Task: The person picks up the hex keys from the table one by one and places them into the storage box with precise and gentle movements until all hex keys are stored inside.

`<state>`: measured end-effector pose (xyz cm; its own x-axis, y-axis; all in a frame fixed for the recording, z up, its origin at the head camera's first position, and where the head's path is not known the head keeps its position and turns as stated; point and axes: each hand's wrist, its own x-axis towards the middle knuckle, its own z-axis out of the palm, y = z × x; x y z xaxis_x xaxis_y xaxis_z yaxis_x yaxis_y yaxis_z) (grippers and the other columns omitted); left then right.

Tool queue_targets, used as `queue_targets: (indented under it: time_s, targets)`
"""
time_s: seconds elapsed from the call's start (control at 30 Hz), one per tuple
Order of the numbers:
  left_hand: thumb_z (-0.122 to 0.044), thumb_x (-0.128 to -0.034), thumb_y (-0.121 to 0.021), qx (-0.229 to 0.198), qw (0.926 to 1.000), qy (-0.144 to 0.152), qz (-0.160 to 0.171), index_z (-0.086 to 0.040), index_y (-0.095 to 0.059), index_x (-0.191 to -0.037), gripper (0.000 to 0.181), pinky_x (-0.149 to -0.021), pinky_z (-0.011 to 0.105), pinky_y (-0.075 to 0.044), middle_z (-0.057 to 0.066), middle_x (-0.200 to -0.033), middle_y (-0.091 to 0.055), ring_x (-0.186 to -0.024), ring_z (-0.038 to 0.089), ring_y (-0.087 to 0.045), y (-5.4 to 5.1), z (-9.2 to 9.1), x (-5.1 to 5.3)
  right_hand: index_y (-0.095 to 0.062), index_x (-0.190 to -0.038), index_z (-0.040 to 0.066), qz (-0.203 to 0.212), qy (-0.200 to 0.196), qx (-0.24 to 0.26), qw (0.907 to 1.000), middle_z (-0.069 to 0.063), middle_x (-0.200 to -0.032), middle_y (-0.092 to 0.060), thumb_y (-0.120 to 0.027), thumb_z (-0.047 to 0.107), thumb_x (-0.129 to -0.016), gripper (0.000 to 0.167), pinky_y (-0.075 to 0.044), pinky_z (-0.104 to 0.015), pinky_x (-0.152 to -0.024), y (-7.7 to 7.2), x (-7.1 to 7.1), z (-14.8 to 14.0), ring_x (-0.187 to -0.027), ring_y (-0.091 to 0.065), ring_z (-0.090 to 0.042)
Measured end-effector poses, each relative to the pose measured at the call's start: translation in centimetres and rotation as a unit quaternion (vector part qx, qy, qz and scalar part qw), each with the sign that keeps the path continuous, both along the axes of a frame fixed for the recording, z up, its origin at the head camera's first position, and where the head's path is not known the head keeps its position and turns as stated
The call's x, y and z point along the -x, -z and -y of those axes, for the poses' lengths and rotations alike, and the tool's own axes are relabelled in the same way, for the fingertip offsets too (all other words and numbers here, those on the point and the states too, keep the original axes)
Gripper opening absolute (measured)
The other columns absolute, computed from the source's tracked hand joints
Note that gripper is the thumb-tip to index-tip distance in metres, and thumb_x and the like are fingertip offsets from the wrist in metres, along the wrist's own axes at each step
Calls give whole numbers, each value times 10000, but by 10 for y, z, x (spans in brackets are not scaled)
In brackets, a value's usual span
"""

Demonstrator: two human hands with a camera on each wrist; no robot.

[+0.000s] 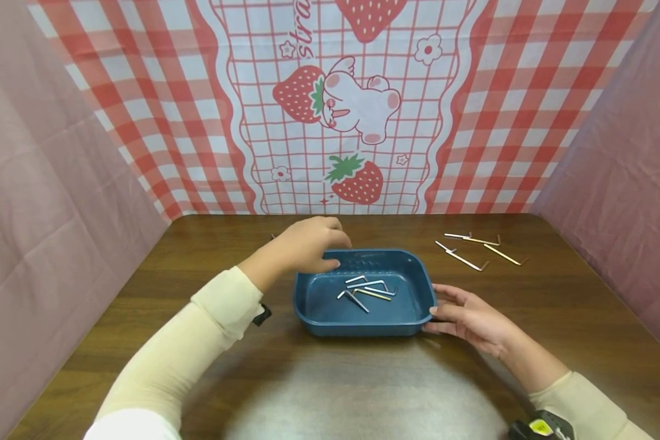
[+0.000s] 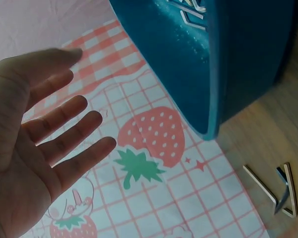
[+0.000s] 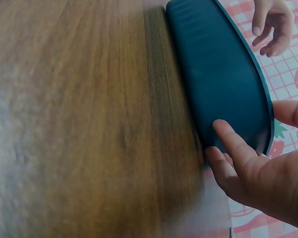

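Above the back left rim of a blue tray point(image 1: 357, 330), my left hand point(image 1: 310, 244) hovers with loosely bent fingers. In the left wrist view its palm shows nothing held. My right hand point(image 1: 473, 321) touches the tray's right front corner; in the right wrist view its extended fingertips point(image 3: 222, 126) rest against the outer wall. Several L-shaped hex keys point(image 1: 373, 295), silver and gold, lie loose on the tray floor. More hex keys point(image 2: 260, 184) lie on the table beyond the tray's left end, mostly hidden by the left arm in the head view.
On the wooden table point(image 1: 357, 391), another group of several hex keys point(image 1: 503, 255) lies behind and right of the tray. A red-checked strawberry cloth point(image 1: 489, 122) hangs along the back edge. Pink curtains point(image 1: 49, 183) flank both sides.
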<state>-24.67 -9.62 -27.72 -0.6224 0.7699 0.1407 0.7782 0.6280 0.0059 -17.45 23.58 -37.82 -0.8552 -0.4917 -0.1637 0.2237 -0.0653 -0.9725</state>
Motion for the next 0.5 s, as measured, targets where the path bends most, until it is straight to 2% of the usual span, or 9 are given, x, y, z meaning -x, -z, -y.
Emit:
queue_targets:
  time_s: [0.2, 0.5]
  targets:
    - [-253, -816, -770, -232, 9989, -354, -208, -139, -687, -1190, 400, -883, 358, -514, 35, -1136, -610, -1053, 194, -575, 2, 16, -3, 8, -1494, -116, 15, 23, -16, 10000, -394, -1490, -115, -506, 27, -971, 747, -484, -465, -943, 0, 0, 0, -1077, -619, -280]
    - [-205, -818, -780, -656, 9944, -721, -417, -101, -729, -1078, 285, -843, 386, -513, 62, -1084, -609, -1013, 227, -571, 11, 45, 2, 2, -1498, -103, 53, 11, -69, 10000, -390, -1496, -116, -513, 43, -976, 748, -472, -472, -953, -1, 0, 0, -1088, -615, -280]
